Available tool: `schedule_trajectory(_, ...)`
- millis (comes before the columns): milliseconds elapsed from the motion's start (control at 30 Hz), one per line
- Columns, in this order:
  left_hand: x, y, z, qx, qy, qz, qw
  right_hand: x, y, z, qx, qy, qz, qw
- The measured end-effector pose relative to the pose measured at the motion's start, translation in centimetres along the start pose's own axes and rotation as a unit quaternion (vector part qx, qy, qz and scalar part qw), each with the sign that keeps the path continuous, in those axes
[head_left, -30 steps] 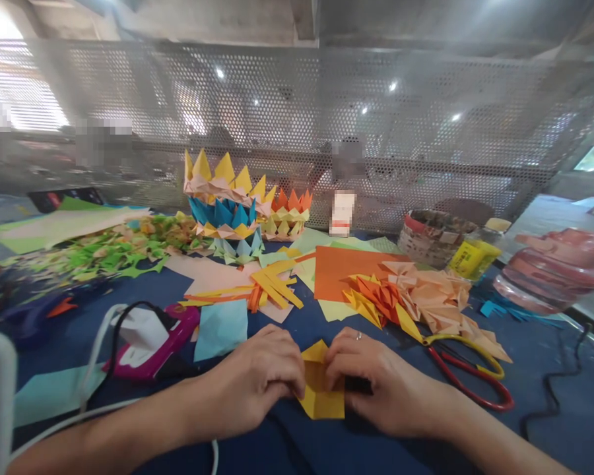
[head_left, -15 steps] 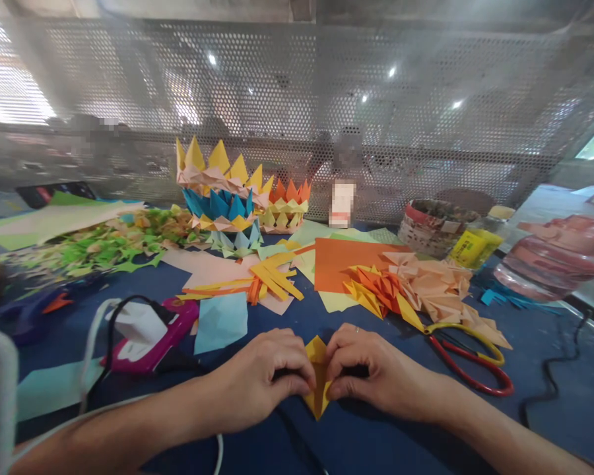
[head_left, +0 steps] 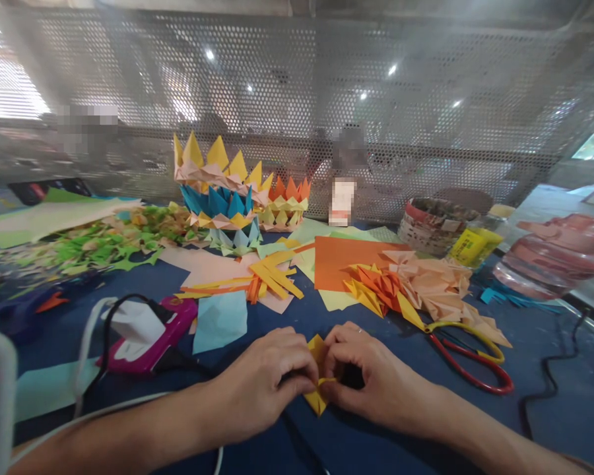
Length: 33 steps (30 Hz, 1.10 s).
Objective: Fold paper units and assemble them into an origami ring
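Observation:
A small folded piece of yellow paper (head_left: 317, 403) lies on the blue tabletop between my hands, its pointed top and bottom showing. My left hand (head_left: 277, 373) pinches its left edge between thumb and fingers. From the other side my right hand (head_left: 361, 369) pinches the right edge, fingertips close to those of the left. The middle of the paper is partly covered by my fingers. Scissors (head_left: 475, 359) with red and yellow handles rest beyond my right hand, beside folded orange and yellow pieces (head_left: 383, 290) and peach folded pieces (head_left: 433, 280).
Paper crowns (head_left: 222, 191) stand at the back, near green scraps (head_left: 109, 244). Yellow strips (head_left: 274, 274) and an orange sheet (head_left: 356, 260) lie ahead. A magenta power strip (head_left: 151, 336) with cables is at left; a pink bottle (head_left: 554, 254) stands at right.
The lower side flaps of the yellow paper have been brought inward, closing the open middle seen before. Both hands have moved slightly closer together at the fingertips.

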State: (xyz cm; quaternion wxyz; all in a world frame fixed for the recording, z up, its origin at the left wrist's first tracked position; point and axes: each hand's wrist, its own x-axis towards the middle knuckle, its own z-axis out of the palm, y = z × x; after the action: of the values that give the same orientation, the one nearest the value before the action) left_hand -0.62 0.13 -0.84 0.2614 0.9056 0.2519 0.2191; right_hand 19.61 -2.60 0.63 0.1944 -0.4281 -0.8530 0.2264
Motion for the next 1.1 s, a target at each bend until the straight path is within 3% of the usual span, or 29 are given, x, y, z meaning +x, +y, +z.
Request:
schedule_trajectory(300, -0.2, 0.1, 0.5, 0.036, 0.02, 0.017, 0.999, 0.0, -0.2, 0.0, 0.002, 0.006, 0.002, 1.0)
schedule_trajectory(467, -0.5, 0.5, 0.6, 0.114, 0.039, 0.017, 0.993, 0.1, 0.0, 0.3, 0.026, 0.017, 0.01, 0.999)
schedule_trajectory(667, -1.4, 0.9, 1.5, 0.182, 0.081, 0.184, 0.963, 0.1, 0.4, 0.3, 0.036, 0.031, 0.015, 0.999)
schedule_trajectory(1100, -1.3, 0.1, 3.1, 0.282, 0.162, 0.177, 0.929, 0.1, -0.3, -0.2, 0.05, 0.01, 0.062, 0.997)
